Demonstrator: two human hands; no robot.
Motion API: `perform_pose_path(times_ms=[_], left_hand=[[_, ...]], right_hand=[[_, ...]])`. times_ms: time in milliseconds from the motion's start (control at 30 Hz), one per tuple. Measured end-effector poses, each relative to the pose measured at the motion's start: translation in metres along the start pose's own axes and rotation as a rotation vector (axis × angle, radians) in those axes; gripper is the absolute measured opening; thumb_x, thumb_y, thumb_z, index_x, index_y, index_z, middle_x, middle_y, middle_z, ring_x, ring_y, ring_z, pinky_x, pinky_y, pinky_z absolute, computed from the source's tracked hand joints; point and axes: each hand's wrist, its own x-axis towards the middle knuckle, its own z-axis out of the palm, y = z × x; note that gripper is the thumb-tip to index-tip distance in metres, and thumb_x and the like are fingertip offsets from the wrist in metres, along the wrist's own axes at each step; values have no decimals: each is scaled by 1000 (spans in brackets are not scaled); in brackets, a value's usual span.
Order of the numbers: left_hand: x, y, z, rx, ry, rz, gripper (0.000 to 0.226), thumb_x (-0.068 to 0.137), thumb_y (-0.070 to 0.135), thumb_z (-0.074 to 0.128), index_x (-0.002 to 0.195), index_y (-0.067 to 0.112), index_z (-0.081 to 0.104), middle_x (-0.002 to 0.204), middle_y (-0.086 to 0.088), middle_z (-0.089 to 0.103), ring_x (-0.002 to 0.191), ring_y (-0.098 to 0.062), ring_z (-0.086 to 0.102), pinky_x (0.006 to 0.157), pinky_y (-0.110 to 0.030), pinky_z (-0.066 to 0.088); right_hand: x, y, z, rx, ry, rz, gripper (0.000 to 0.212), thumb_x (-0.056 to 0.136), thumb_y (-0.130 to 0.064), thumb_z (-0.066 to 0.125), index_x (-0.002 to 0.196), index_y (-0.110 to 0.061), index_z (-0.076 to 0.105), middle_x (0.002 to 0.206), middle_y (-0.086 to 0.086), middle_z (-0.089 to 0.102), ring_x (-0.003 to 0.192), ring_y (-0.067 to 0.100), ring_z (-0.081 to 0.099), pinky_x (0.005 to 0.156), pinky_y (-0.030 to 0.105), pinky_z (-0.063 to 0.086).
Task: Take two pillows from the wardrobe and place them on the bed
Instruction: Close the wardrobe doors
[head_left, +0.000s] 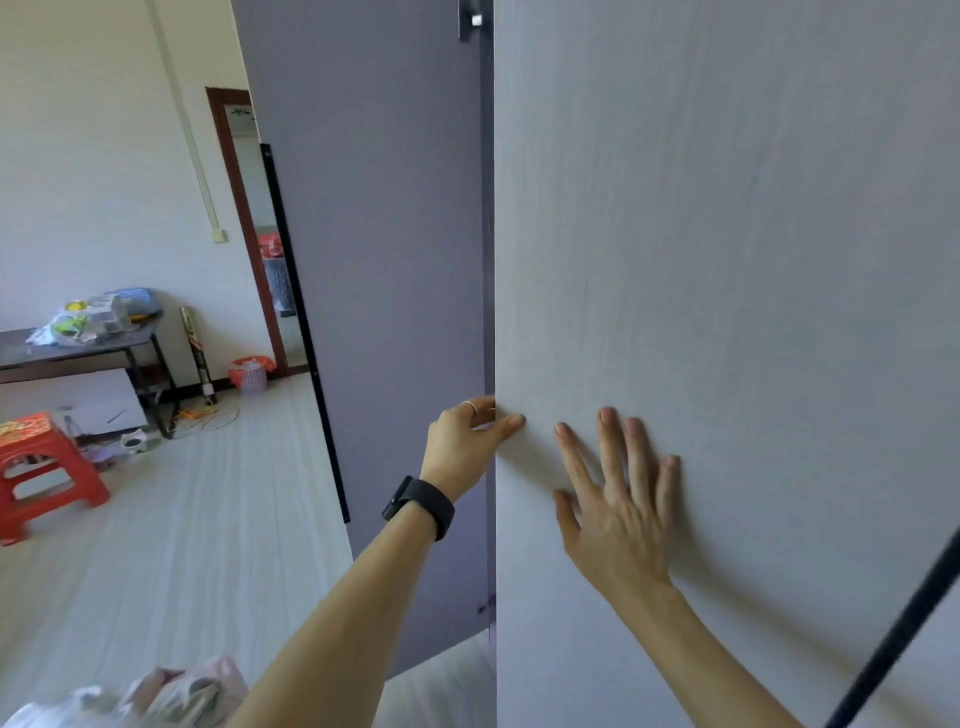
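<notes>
A tall pale grey wardrobe door (727, 260) fills the right half of the view. My left hand (467, 441), with a ring and a black wristband, grips the door's left edge, thumb on the front face and fingers curled behind. My right hand (618, 488) lies flat on the door's front with fingers spread, holding nothing. A second grey wardrobe panel (374, 260) stands just left of the edge. No pillow and no bed are identifiable; the wardrobe's inside is hidden.
A red plastic stool (41, 467) stands on the pale floor at left. Behind it is a dark table (78, 348) piled with bags. A pink basket (252, 374) sits near a doorway. Crumpled fabric (156, 696) lies at the bottom left.
</notes>
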Motion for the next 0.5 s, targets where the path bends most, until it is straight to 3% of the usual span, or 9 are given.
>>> perform_pose_path(times_ms=[200,333,500], left_hand=[[50,-18,21,-80,-85,20,35,86,41,76,116,25,71,107,12,75,103,-5,69,96,-37,56],[74,-29,31,-150,-183,64,17,87,40,76,103,42,70,104,19,75,102,-1,69,94,-37,58],[98,-43,28,-209,-344,109,30,86,43,76,114,33,71,108,20,74,103,0,69,90,-32,58]], right_hand=[[12,8,37,-102,48,64,82,87,-40,61,161,-34,25,172,6,8,159,27,7,124,57,1],[16,11,50,-138,49,83,81,87,-39,61,160,-34,27,172,7,9,159,28,9,124,59,1],[22,-3,56,-138,74,162,81,83,-33,66,158,-32,35,171,11,12,157,36,12,122,65,5]])
